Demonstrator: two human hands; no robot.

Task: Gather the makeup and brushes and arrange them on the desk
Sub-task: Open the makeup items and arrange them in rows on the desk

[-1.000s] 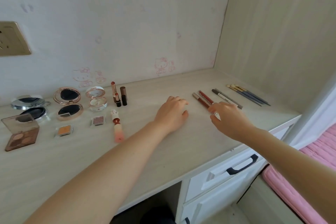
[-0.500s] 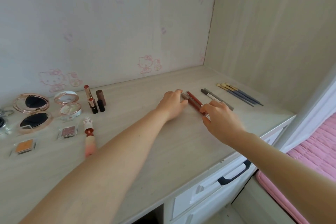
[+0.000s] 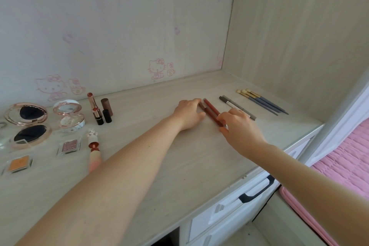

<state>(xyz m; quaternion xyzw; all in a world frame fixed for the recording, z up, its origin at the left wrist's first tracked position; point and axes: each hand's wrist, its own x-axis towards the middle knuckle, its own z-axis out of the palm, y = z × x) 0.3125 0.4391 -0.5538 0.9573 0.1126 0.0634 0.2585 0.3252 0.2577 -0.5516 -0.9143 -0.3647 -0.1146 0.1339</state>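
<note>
Centre frame, the left hand [image 3: 188, 115] lays relaxed fingers against two slim red-brown lip pencils [image 3: 211, 112]; the right hand [image 3: 240, 129] pinches their near ends. Round rose-gold compacts [image 3: 26, 115] at left and grey-handled brushes [image 3: 262, 101] at right lie ranged: seemingly nearly done.

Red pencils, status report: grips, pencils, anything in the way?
Left grip flat, fingertips touching red pencils at far ends. Right grip pinches near ends. Grey pencils close behind right grip, contact unclear.
</note>
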